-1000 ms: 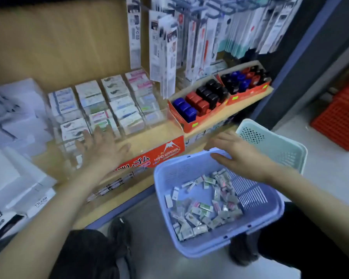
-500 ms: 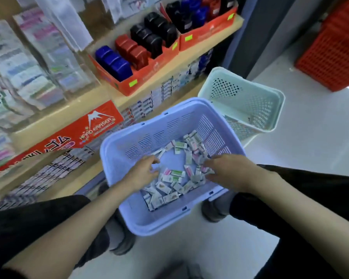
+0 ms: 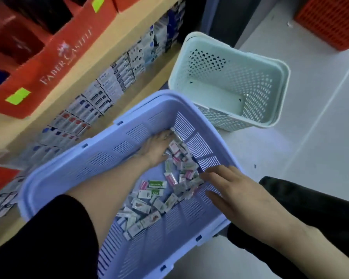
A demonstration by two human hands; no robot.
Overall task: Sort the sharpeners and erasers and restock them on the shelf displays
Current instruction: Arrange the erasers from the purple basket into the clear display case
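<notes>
A red display box stands on the shelf. In the purple basket, the left hand rests flat on loose erasers. The right hand, fingers spread straight, touches the pile's right edge, near a green basket.

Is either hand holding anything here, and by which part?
Right hand holds nothing, its fingers straight over the erasers. Left hand is among them; a hold cannot be told.

My left hand is stretched from 7 o'clock toward 1 o'clock, palm down, fingers loosely extended. My right hand sits at 4 o'clock, palm down, fingers spread straight, pointing toward 10 o'clock.
</notes>
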